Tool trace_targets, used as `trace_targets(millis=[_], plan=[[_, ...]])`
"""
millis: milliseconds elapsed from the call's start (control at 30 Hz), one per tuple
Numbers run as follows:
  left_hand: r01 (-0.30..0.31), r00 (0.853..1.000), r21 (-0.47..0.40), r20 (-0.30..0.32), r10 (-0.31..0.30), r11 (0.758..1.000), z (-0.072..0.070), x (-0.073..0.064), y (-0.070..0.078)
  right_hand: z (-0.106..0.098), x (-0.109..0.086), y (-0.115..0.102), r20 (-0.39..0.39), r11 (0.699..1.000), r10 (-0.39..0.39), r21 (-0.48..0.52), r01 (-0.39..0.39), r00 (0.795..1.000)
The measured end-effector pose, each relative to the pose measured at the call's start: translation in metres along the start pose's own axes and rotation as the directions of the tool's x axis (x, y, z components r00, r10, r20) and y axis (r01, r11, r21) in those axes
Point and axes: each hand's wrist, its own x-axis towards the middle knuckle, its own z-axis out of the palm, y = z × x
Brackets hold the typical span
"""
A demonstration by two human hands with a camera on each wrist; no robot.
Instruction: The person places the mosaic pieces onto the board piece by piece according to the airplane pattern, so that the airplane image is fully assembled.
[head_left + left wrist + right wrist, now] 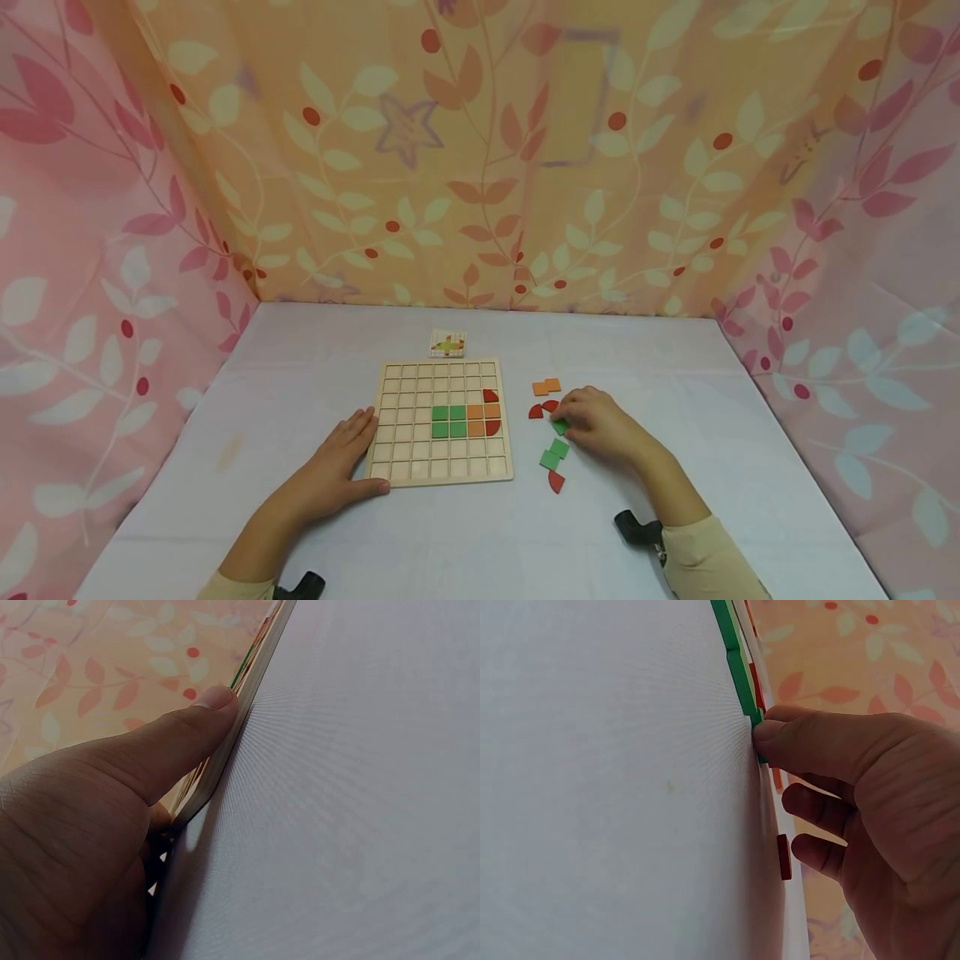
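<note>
A wooden grid board (405,450) lies on the white table, with several green square tiles (450,421), three orange squares (476,419) and two red quarter-circles (491,427) in its cells. My left hand (341,462) rests against its near left corner, fingers along the left side and thumb (187,727) on the front edge. To the right of the board, my right hand (600,423) pinches a green square tile (560,426) between thumb and finger, low at the table. Closer to me lie two more green squares (553,454) and a red quarter-circle (556,482).
Two loose orange squares (546,387) and red quarter-circles (536,411) lie just beyond and left of my right hand. Behind the board sits a small pattern card (447,343). Flower-printed curtains (480,167) enclose the table's back and sides.
</note>
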Motion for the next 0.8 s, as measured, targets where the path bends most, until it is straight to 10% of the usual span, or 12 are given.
trace_targets(millis=[800], plan=[[-0.005, 1.000, -0.010, -0.005, 0.004, 1.000, -0.0007, -0.0002, 0.0013, -0.0075, -0.0040, -0.0036, -0.074, 0.994, 0.103, -0.024, -0.105, 0.992]])
